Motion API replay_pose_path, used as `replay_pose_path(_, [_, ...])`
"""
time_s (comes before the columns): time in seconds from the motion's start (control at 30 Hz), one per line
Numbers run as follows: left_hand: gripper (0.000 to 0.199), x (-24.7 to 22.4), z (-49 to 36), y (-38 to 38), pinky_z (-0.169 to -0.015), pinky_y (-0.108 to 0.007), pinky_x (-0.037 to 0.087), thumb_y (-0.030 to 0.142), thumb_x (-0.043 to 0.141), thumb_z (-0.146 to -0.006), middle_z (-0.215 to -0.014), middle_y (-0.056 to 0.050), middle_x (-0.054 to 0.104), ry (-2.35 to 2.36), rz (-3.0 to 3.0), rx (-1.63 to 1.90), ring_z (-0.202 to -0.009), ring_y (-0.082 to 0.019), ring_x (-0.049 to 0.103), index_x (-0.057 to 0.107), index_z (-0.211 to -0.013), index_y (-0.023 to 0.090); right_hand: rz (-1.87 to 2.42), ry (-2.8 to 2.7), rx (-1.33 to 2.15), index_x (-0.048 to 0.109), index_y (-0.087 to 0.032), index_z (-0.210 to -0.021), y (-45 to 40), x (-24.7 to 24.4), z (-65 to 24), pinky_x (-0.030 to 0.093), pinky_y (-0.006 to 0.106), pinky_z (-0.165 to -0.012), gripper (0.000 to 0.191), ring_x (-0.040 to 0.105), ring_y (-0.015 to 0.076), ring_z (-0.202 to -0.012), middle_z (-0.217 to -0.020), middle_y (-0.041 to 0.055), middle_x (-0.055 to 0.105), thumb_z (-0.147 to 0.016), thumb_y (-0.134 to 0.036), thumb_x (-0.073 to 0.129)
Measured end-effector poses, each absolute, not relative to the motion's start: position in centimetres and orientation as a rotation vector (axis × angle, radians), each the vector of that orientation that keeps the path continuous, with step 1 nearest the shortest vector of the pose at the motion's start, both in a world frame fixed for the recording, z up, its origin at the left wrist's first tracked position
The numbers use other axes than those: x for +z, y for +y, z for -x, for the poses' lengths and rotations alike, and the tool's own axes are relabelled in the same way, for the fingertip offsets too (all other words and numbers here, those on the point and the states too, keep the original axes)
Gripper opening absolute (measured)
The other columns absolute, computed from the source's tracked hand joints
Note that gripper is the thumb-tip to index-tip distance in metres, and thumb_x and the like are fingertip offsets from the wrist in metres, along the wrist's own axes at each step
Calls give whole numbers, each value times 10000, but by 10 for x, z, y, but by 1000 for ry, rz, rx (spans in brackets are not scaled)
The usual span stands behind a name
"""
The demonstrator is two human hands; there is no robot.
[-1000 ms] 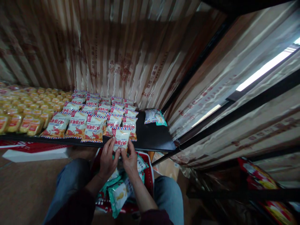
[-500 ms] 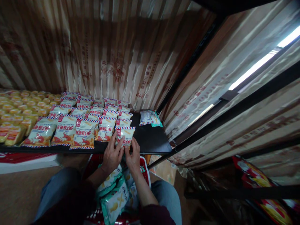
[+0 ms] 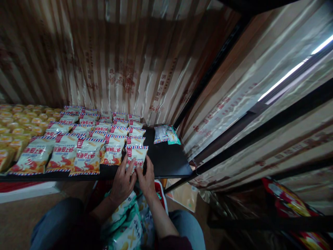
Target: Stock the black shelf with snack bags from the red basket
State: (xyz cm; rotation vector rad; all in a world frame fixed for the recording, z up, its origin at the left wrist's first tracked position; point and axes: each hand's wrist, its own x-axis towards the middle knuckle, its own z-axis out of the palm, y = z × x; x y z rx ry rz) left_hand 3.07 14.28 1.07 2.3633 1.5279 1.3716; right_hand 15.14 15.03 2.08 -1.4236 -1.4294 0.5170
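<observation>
Between my two hands, at the front of the black shelf, a small white snack bag with red lettering and a striped top edge leans upright. My left hand grips its left side and lower front. On its right side and bottom are the fingers of my right hand. Rows of like snack bags stand behind it and to the left. Under my forearms a red basket with a pale rim holds several green and white snack bags.
Yellow round-topped packs fill the shelf's left end. A white packet and a teal one lie at the back right. Black metal posts and corrugated sheeting enclose the shelf. Red and yellow bags sit lower right.
The view has shifted slightly, so the shelf sits a little lower and further left. Both hands stay on the same snack bag at the front of its row.
</observation>
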Motion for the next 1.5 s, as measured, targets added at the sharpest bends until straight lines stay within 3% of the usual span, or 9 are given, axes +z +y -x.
replay_pose_path(0.3, [674,10,-33,146,-1050,-467,368,134,422,-868,-1541,-170,110,1479,-2338,1322,-1396,-308,208,127,-1469,215,1363,-1426,552,490,-191,-1302,156,30,-148,398,419,-1012,533,500,248,-1204,-1262,111,577,-853,-477,499])
replay_pose_path(0.73, [677,13,-38,156,-1049,-447,387,116,430,-850,-1541,-151,141,1463,-2275,1317,-1392,-297,220,166,-1465,221,1423,-1344,592,445,-180,-1328,168,30,-144,453,389,-925,567,569,250,-1113,-1205,121,615,-855,-490,484])
replay_pose_path(0.87, [692,13,-38,157,-1049,-454,387,107,427,-847,-1542,-154,135,1469,-2270,1317,-1387,-297,235,148,-1468,230,1444,-1370,543,413,-180,-1350,169,25,-144,421,423,-968,577,520,258,-1182,-1272,133,567,-866,-490,463])
replay_pose_path(1.1, [715,19,-36,155,-1041,-486,386,91,418,-849,-1547,-137,115,1505,-2301,1451,-1401,-310,189,114,-1471,270,1381,-1512,389,384,-172,-1371,169,23,-143,242,505,-1107,564,280,265,-1374,-1458,141,355,-890,-465,426])
replay_pose_path(1.33, [638,17,-35,156,-1047,-553,322,107,450,-850,-1550,-152,94,1607,-2317,1469,-1409,-340,128,248,-1442,231,1400,-1512,451,438,-159,-1335,176,24,-140,253,507,-1102,553,281,263,-1371,-1470,152,325,-888,-484,423])
replay_pose_path(1.5, [678,17,-33,160,-1053,-514,337,113,430,-863,-1544,-182,89,1561,-2377,1429,-1406,-312,169,137,-1468,200,1426,-1502,520,453,-165,-1327,176,25,-140,227,485,-1117,547,251,248,-1383,-1474,141,317,-893,-496,406])
